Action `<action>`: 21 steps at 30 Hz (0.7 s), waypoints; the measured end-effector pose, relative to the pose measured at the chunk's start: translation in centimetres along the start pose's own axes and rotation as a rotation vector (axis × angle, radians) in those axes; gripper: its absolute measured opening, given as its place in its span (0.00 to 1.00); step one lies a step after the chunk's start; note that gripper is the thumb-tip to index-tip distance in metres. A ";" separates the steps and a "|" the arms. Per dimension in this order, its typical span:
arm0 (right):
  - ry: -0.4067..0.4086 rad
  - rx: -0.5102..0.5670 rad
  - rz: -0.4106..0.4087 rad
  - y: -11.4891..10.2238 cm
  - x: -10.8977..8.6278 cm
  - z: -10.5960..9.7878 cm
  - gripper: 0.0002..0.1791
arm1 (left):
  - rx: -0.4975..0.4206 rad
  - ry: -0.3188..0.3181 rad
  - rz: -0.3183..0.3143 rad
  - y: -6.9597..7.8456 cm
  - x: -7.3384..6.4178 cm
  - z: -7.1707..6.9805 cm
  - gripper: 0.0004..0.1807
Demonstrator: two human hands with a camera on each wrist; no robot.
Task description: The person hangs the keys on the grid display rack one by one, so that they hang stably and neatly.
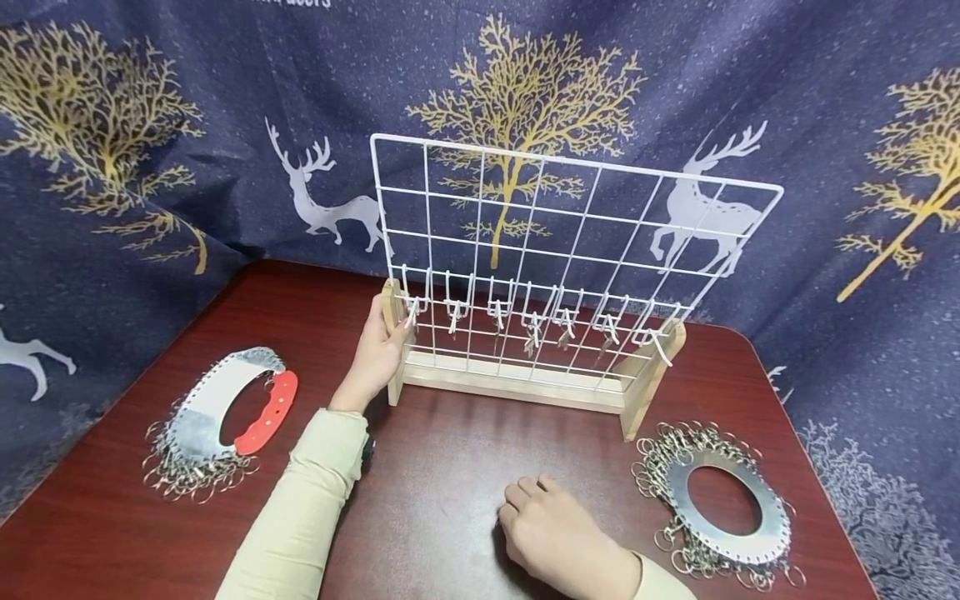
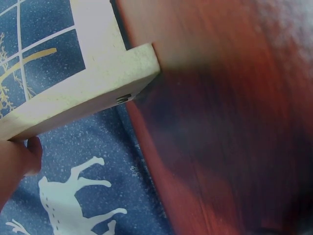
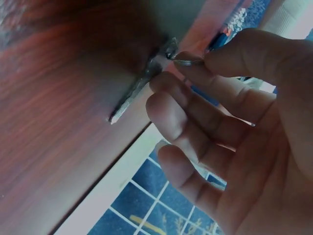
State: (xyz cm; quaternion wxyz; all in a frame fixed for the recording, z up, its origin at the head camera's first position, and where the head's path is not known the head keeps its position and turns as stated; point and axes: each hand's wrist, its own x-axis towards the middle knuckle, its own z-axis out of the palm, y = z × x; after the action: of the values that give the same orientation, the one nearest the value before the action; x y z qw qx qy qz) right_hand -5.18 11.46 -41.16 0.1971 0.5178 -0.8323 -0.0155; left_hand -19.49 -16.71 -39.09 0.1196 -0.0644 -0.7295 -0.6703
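Observation:
A white wire grid rack [image 1: 517, 385] with a pale wooden base stands on the table. My left hand [image 1: 378, 350] grips its left wooden side piece [image 2: 98, 83], thumb on the near face. Small silver keys [image 1: 533, 333] hang from several white hooks along the lower grid. In front of the rack, my right hand [image 1: 555, 529] is over the table, back upward in the head view. Its thumb and index finger pinch a thin metal ring [image 3: 190, 62], from which a long dark key [image 3: 139, 87] extends. The other fingers curl loosely.
At the left lies a curved metal plate with a red handle [image 1: 273, 412] and many small rings on its edge. A round metal plate [image 1: 682, 492] fringed with rings lies at the right. Behind the dark red table [image 1: 450, 492] hangs a blue curtain [image 1: 247, 50].

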 end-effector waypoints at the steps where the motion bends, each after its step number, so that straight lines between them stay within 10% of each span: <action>1: -0.009 0.005 0.008 0.1 0.0 -0.1 0.09 | 0.002 0.000 -0.001 0.0 0.0 0.0 0.25; 9: -0.082 0.109 0.072 0.8 -0.5 -0.5 0.08 | 0.013 0.000 0.008 -0.1 0.1 0.0 0.25; 21: 0.017 0.241 0.153 2.0 -1.0 -1.0 0.10 | 0.002 0.004 0.003 -0.1 0.0 0.0 0.26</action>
State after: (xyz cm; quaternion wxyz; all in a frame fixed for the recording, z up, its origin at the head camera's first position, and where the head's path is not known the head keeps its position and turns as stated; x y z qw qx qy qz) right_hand -6.19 13.44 -40.10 0.1411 0.4729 -0.8635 0.1039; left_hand -19.51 -16.70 -39.21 0.1224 -0.0641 -0.7298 -0.6696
